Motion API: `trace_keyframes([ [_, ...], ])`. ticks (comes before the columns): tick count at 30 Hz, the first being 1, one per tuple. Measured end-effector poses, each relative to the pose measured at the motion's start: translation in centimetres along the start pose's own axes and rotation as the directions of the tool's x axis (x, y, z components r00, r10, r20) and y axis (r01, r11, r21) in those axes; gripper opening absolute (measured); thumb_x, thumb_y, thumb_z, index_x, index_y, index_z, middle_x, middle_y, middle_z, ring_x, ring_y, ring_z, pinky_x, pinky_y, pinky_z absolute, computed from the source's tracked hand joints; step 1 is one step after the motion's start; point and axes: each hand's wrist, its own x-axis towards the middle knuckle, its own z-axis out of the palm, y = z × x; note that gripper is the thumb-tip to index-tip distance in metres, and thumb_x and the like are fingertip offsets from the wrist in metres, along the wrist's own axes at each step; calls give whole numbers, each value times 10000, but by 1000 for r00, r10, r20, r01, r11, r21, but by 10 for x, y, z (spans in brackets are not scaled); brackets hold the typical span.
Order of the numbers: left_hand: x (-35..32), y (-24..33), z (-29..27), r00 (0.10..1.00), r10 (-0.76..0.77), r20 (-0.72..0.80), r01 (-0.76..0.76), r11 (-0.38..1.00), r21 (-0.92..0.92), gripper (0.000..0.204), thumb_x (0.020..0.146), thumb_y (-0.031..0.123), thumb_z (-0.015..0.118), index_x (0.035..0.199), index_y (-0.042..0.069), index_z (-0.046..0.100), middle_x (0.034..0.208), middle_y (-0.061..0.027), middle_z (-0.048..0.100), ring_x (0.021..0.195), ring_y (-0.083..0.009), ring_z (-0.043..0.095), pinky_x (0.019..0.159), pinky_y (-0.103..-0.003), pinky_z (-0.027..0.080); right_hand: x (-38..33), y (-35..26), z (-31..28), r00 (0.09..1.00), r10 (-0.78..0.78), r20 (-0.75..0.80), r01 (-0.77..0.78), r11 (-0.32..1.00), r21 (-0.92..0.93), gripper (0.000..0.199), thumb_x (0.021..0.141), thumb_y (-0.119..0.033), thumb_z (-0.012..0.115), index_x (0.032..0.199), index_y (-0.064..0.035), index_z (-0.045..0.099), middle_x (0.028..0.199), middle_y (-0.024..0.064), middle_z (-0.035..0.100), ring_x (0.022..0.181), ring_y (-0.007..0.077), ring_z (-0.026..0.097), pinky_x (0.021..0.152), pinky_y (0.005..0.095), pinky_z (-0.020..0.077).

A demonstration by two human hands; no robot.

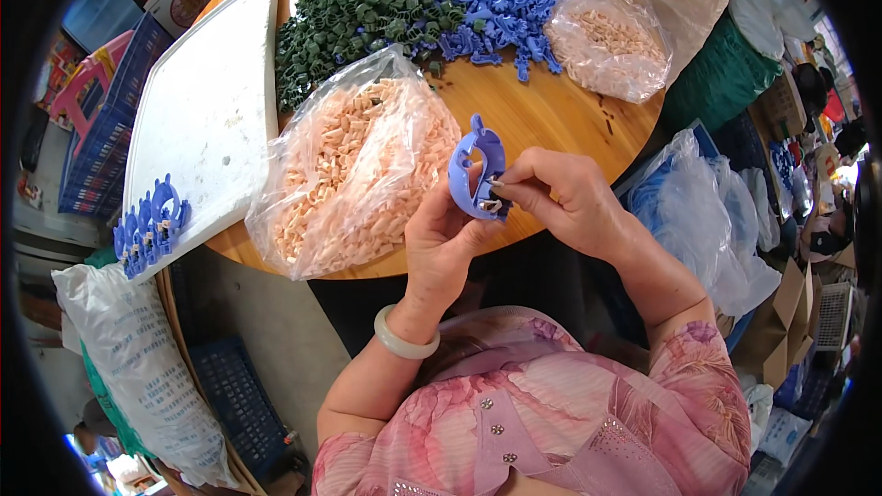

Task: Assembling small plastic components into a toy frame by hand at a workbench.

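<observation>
A blue hollow plastic toy shell point(466, 186) with a small raised tip is gripped by my left hand point(439, 237) just above the table's near edge. My right hand point(560, 193) pinches at a small pale piece point(495, 183) against the shell's open side. Dark and white bits show at the shell's lower end, too small to make out. Close to my left hand lies a clear bag point(358, 184) full of small peach-coloured plastic pieces.
Dark green parts point(367, 23) and blue plastic parts point(510, 0) are heaped on the round wooden table point(570, 129). A second bag of peach pieces point(611, 41) lies right. On the white board point(202, 101) stand several blue assembled pieces point(152, 225). White sack point(147, 367) lower left.
</observation>
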Motion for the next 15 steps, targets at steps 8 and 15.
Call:
trace_keyframes([
  [8, 6, 11, 0, 989, -128, 72, 140, 970, -199, 509, 819, -21, 626, 1293, -38, 439, 1195, -116, 562, 1088, -240, 570, 961, -368, 452, 10, 0, -14, 974, 218, -62, -206, 965, 159, 301, 815, -201, 712, 1039, -41, 591, 756, -39, 533, 630, 17, 454, 554, 169, 380],
  [15, 12, 27, 7, 896, -407, 179, 443, 855, -271, 463, 861, 60, 599, 1282, -47, 440, 1168, -136, 573, 1064, -237, 582, 939, -374, 468, 23, 17, -8, 967, 248, 64, -249, 854, 457, 266, 899, -257, 601, 1081, -63, 605, 723, -51, 546, 590, 6, 463, 496, 163, 373],
])
